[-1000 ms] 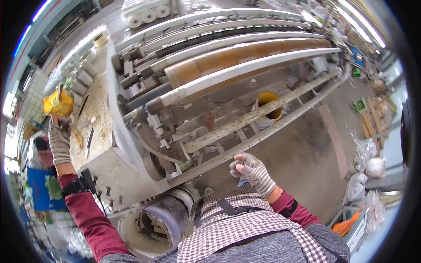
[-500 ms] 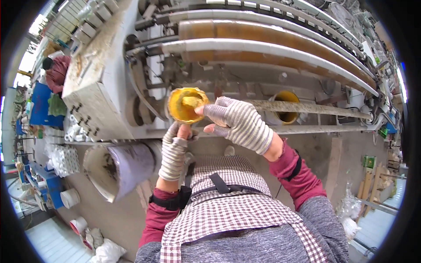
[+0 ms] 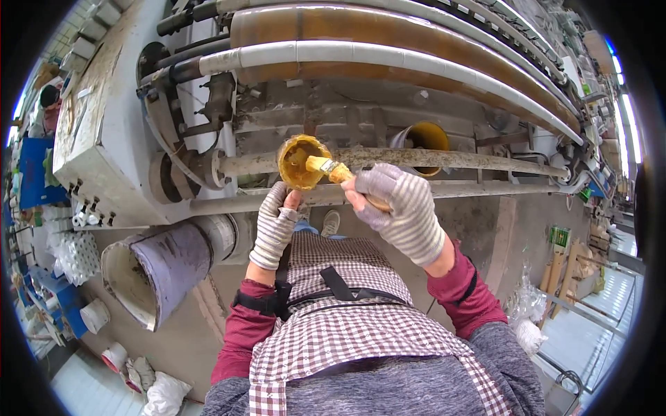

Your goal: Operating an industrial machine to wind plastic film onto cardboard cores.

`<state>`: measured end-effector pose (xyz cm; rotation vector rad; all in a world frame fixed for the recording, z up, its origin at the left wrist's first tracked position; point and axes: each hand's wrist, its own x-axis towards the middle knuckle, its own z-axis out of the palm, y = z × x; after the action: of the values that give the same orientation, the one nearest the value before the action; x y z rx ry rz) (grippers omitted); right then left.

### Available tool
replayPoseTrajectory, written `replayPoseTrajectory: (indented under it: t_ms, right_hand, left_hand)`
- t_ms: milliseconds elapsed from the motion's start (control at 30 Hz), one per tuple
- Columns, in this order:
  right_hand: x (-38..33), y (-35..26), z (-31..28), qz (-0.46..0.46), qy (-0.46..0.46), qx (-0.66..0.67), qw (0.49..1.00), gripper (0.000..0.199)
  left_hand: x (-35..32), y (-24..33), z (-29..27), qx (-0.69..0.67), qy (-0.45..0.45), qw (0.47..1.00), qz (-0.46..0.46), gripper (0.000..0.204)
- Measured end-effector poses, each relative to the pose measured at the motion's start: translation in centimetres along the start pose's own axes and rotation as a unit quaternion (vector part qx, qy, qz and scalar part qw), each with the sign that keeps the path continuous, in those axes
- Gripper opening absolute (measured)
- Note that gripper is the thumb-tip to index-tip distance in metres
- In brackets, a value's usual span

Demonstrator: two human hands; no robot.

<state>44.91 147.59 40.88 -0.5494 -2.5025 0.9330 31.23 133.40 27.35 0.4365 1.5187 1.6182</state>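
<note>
My left hand (image 3: pixel 275 223), in a striped glove with bare fingertips, grips a small cup (image 3: pixel 285 161) from below. Thick yellow matter coats the cup's rim and inner wall, and its mouth is tipped toward me. In my right hand (image 3: pixel 408 213), gloved the same way, is a paintbrush (image 3: pixel 339 171) smeared with yellow. Its bristle end lies at the cup's right rim, pointing into the mouth. My right fingers wrap round the handle and hide part of it.
Long rollers (image 3: pixel 388 57) of a machine run across the far side, with a lower dirty bar (image 3: pixel 479 162) before them. Behind that bar stands a yellow-lined bucket (image 3: pixel 431 139). A large lilac drum (image 3: pixel 173 256) lies tilted at left, below the machine's pale end housing (image 3: pixel 104 149).
The brush has drawn back rightward from inside the cup, showing more of its length. My right hand has moved right with it. The view has shifted, so the machine appears further left.
</note>
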Motion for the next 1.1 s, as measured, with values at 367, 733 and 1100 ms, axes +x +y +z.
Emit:
replayPoseTrajectory:
  t_ms: [367, 733, 1100]
  right_hand:
    - [4.0, 2.3, 0.6, 0.140, 0.009, 0.114, 0.984, 0.014]
    - [11.7, 8.6, 1.6, 0.028, 0.263, 0.000, 0.964, 0.024]
    - [5.4, 15.0, -8.0, 0.107, 0.310, -0.141, 0.934, 0.024]
  left_hand:
    - [7.2, 0.1, -1.1, 0.138, -0.030, 0.988, 0.055, 0.021]
    - [11.2, 0.3, -1.1, 0.124, -0.051, 0.991, -0.024, 0.022]
    - [13.0, -2.2, 2.2, 0.077, -0.108, 0.987, -0.089, 0.027]
